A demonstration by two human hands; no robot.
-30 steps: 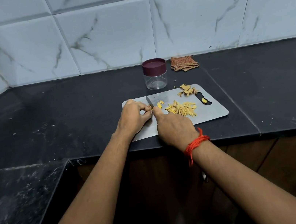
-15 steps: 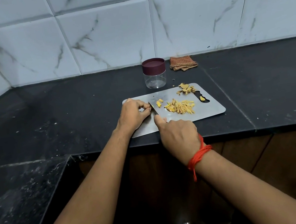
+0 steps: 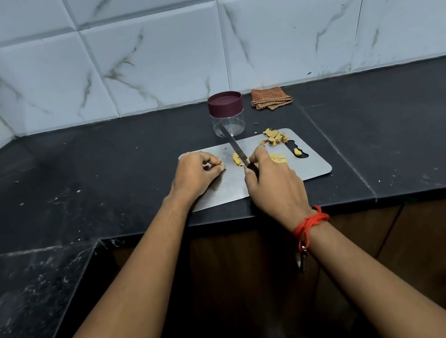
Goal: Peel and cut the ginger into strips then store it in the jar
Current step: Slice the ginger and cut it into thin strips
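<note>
**A:** How do I cut this well?

**B:** The left grip (image 3: 196, 174) pinches a small ginger bit (image 3: 222, 165) on the board (image 3: 311, 167). The right grip (image 3: 274, 184) is closed round the knife (image 3: 237, 149). Keep the left grip curled back and slice thin.

**A:** What is around?

**B:** Strips (image 3: 278, 157) lie partly under the right grip, peels (image 3: 272, 136) far right. The jar (image 3: 228, 124), just past the board, has its lid (image 3: 225, 102) on. It must come off.

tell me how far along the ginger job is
Done: peel scraps sit at the far edge of the cutting board, and cut strips lie beside the right hand. In hand: the right hand grips the knife over the board while the left hand pinches a small ginger piece. Left: the jar looks empty with its lid on, so cutting the rest and storing the strips remain.
</note>
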